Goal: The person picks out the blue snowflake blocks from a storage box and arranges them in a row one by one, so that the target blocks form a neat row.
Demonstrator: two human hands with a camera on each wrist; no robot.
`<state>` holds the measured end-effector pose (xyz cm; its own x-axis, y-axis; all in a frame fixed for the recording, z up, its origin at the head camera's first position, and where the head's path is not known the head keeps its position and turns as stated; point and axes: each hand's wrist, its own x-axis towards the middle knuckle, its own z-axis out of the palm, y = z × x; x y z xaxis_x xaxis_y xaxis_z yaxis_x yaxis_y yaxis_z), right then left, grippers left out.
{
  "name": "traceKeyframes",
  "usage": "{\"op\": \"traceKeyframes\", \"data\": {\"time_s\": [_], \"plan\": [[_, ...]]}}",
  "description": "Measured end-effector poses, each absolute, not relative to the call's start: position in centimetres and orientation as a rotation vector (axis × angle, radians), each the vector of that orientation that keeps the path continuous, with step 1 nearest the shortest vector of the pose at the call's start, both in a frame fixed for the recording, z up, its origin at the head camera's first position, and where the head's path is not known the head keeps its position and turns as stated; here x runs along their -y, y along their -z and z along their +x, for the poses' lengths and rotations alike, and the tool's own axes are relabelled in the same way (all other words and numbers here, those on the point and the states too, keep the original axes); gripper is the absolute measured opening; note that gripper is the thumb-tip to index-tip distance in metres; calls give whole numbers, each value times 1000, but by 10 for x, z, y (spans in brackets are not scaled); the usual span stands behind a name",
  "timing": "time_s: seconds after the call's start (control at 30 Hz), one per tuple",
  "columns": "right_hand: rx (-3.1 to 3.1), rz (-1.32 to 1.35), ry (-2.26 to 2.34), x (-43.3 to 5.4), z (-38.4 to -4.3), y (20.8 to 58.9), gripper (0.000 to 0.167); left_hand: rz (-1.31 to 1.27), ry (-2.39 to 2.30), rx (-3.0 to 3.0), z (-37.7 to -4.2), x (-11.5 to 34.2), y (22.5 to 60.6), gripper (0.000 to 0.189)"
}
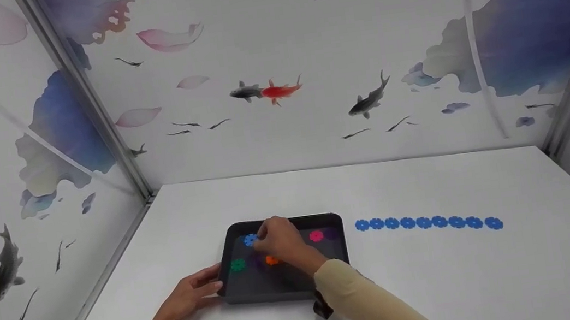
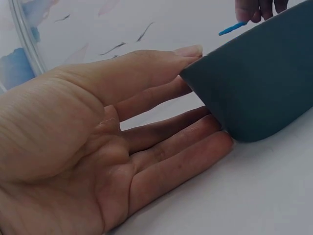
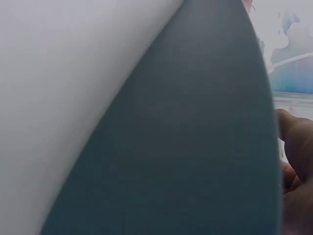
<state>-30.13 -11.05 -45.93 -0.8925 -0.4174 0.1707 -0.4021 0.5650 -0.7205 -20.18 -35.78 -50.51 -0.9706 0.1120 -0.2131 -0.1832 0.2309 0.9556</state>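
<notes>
Beside the left edge of a dark tray (image 1: 302, 292) is my left hand (image 1: 185, 302). Its fingers are stretched out against the outer wall, with the thumb (image 2: 188, 51) at the rim. My right hand (image 1: 282, 240) reaches over the tray and pinches a blue flower-shaped piece (image 2: 232, 28) at its edge. A green flower piece (image 1: 237, 265), an orange one (image 1: 272, 259), a pink one (image 1: 316, 235) and a purple one (image 1: 331, 233) lie in the tray. The right wrist view is mostly filled by the tray's outer wall (image 3: 195, 122).
To the right of the tray, several blue flower pieces (image 1: 424, 222) lie in a row on the white table (image 1: 444, 282). Printed wall panels (image 1: 302, 42) with fish and petals enclose the table at the back and sides.
</notes>
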Motion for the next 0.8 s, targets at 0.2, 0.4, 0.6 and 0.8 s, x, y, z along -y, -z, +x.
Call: {"op": "traceKeyframes", "data": {"time_s": [0.2, 0.4, 0.6, 0.8], "plan": [[-2857, -843, 1204, 83, -299, 454, 14, -69, -1829, -2246, -201, 359, 507, 70], [-2921, -844, 1177, 50, -303, 444, 15, -84, -1824, -2250, -203, 359, 505, 71], [-2998, -745, 1200, 12, -311, 445, 13, -102, -1820, -2242, -200, 358, 504, 71], [-3047, -580, 1272, -29, -319, 446, 16, -94, -1826, -2232, -200, 357, 504, 70]]}}
